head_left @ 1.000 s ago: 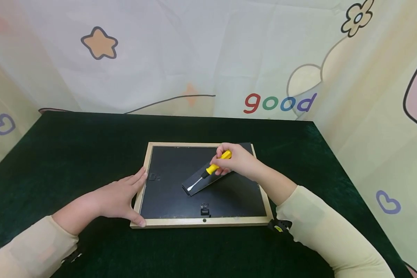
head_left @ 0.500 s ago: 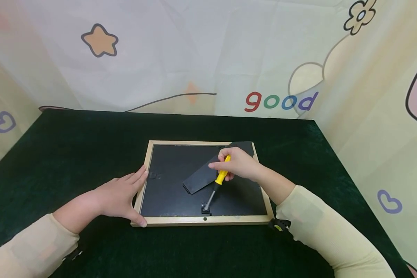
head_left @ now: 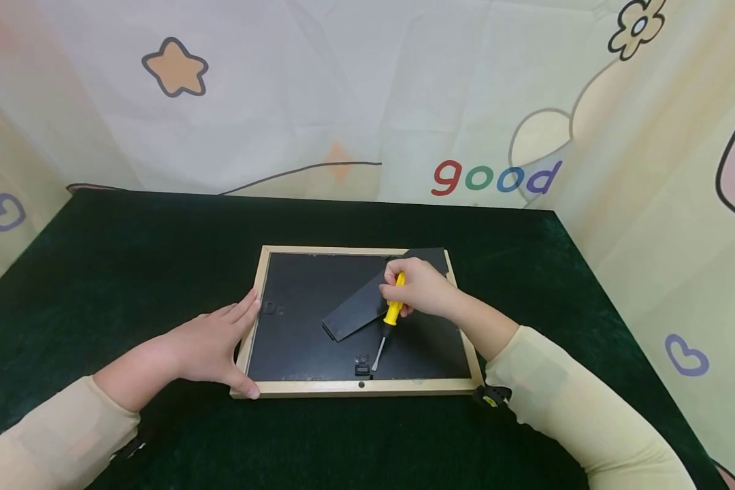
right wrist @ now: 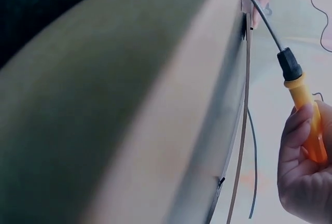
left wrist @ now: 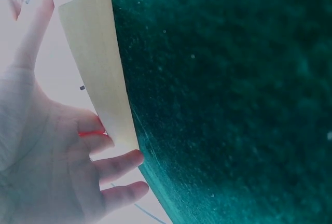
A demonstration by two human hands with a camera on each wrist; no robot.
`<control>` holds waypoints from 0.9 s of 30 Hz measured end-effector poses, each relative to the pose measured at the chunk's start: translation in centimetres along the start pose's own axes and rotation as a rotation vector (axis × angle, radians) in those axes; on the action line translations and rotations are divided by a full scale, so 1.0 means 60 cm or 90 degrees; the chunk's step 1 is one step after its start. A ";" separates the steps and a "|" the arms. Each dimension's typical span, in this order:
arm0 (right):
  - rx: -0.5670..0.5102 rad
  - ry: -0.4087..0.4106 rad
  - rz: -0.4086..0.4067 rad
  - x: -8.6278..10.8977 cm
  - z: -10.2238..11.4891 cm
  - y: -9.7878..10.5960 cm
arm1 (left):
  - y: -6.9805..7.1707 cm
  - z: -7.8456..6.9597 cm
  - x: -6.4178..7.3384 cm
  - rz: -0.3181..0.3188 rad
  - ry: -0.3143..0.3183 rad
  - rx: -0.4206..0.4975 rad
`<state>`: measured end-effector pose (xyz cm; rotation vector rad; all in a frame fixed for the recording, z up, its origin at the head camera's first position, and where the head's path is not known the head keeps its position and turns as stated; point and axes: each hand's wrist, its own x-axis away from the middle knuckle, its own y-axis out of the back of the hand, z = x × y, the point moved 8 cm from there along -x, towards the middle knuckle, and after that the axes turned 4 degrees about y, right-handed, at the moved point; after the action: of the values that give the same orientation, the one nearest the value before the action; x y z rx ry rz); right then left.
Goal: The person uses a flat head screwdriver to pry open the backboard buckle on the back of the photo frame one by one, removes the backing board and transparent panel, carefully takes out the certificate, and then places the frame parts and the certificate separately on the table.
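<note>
A picture frame [head_left: 306, 389] with a pale wood rim lies face down, its black backing board [head_left: 300, 292] upward. My left hand [head_left: 211, 346] rests on its left side, thumb at the near corner and fingers spread along the edge; the left wrist view shows these straight fingers beside the wooden rim [left wrist: 96, 53]. My right hand [head_left: 421, 286] grips a yellow-handled screwdriver [head_left: 394, 312], pointing down. Its metal tip stands just right of a small black hanger [head_left: 362, 368] near the front rim. A black stand leg [head_left: 354, 314] lies slanted across the board, partly behind the right hand.
The dark green cloth-covered table [head_left: 177, 252] extends around the frame. Behind it hangs a pale curtain [head_left: 294, 88] with printed shapes and the word "good". A faint black tab [head_left: 271, 308] sits near the board's left edge.
My right hand has swung the screwdriver from slanting over the stand leg to pointing down at the hanger, then its tip shifted slightly right of it. The left hand has stayed on the frame.
</note>
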<state>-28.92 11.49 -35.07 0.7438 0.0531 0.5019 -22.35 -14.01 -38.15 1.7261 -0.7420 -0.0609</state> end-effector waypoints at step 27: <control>0.195 0.069 0.211 0.017 0.108 -0.031 | 0.004 -0.003 -0.003 0.005 0.019 -0.033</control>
<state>-25.82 6.66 -31.40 1.0325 0.1105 0.8635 -22.49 -13.80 -37.95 1.6715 -0.7186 -0.0488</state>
